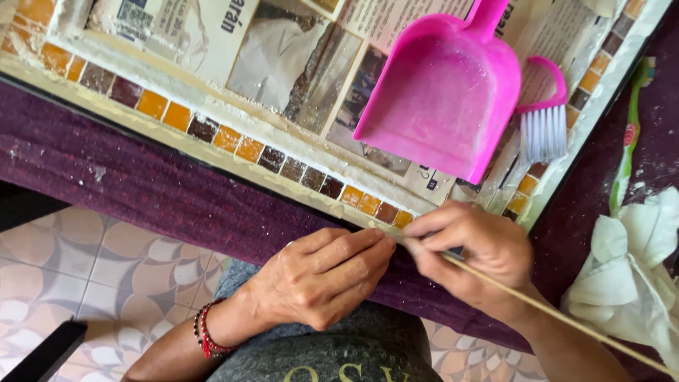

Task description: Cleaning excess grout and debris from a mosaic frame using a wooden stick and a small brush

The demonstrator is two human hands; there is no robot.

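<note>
Stick held in right hand, tip at the tiled frame edge near its corner. Left hand holds nothing, fingers curled, fingertips against the same edge. Pink dustpan and brush lie on the newspaper inside the frame; white cloth on the bench.

Dustpan: glossy pink plastic, dusty white film inside. Brush at its 3 o'clock: pink plastic grip, white synthetic bristles. Mosaic tiles: glassy orange/brown, rough white grout. Newspaper matt paper. Table cloth: purple, fuzzy, grout-speckled. Stick in right hand: bare pale wood. Rag at 4 o'clock: white cloth.
</note>
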